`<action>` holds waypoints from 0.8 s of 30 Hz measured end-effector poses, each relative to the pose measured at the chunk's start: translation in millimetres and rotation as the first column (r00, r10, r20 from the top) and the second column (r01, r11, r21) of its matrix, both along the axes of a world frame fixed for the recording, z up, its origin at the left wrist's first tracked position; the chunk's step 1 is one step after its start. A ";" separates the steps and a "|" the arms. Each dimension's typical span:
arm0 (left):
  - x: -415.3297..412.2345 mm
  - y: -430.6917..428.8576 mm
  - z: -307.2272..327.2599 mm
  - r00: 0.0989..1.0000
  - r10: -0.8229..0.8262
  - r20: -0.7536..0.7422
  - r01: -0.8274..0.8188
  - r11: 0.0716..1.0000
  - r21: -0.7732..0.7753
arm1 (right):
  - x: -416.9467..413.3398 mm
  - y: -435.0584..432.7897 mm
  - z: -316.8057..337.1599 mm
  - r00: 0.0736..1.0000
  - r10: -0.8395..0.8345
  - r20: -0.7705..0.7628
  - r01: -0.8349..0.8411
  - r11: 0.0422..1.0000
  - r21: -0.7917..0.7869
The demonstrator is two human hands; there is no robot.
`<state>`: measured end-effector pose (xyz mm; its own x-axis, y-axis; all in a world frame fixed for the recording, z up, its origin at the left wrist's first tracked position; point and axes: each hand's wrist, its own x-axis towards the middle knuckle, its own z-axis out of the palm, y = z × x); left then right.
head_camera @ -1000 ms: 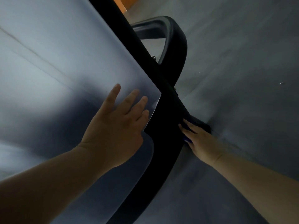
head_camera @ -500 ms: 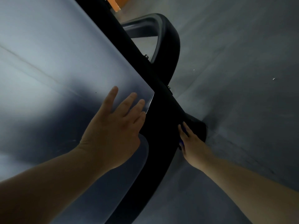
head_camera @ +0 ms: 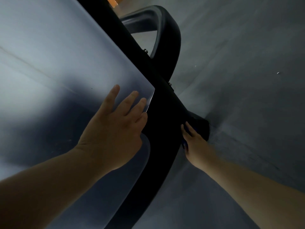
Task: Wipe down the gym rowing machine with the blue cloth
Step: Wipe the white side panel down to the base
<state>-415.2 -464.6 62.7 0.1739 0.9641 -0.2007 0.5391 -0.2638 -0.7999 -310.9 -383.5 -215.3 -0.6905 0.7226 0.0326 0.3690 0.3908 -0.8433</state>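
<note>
The rowing machine fills the view: a pale grey translucent tank shell (head_camera: 57,66) on the left and a black frame bar (head_camera: 161,116) running diagonally down the middle. My left hand (head_camera: 115,128) lies flat on the shell near its edge, fingers straight. My right hand (head_camera: 194,142) presses the blue cloth (head_camera: 184,143) against the right side of the black bar, low down near the floor. Only small slivers of the cloth show beside the hand; the rest is hidden under my palm.
A black curved handle loop (head_camera: 170,30) rises off the frame at the top. Grey floor (head_camera: 247,80) spreads to the right. An orange surface (head_camera: 113,0) peeks in at the top edge.
My right hand with the cloth has slid a little down and inward along the black bar. My left hand has stayed flat on the shell.
</note>
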 end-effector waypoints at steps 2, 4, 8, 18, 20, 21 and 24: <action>-0.8 0.2 -1.3 1.000 -0.016 0.002 0.016 1.000 0.005 | 1.8 0.8 3.1 1.000 -0.015 -0.022 0.015 1.000 0.003; -1.6 0.9 -1.6 1.000 -0.024 -0.005 0.024 1.000 0.012 | -2.8 -6.9 25.6 0.984 -0.049 -0.174 0.066 0.994 0.090; -2.6 -0.6 -1.6 0.999 -0.036 0.018 0.036 0.999 0.010 | -10.1 -29.6 48.2 0.946 0.016 -0.323 0.040 0.985 0.168; -5.9 -21.9 -10.9 0.993 -0.031 0.111 0.033 0.999 -0.014 | 2.1 -37.6 11.1 0.976 -0.077 -0.205 0.095 0.993 0.075; -7.1 -30.5 -11.0 0.993 -0.027 0.113 0.030 0.999 -0.031 | -2.7 -40.3 25.7 0.932 -0.076 -0.355 0.145 0.975 0.171; -7.3 -33.9 -10.6 0.993 -0.027 0.111 0.031 0.999 -0.035 | -4.0 -39.6 30.6 0.923 -0.060 -0.380 0.157 0.960 0.231; -6.7 -42.4 -8.1 0.993 -0.022 0.115 0.026 0.999 -0.034 | -6.8 -32.6 28.3 0.940 -0.021 -0.341 0.138 0.936 0.323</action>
<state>-421.9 -507.0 54.6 0.2207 0.9519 -0.2124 0.6197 -0.3050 -0.7232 -317.7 -416.1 -187.0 -0.5394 0.6793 0.4976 0.1375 0.6541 -0.7438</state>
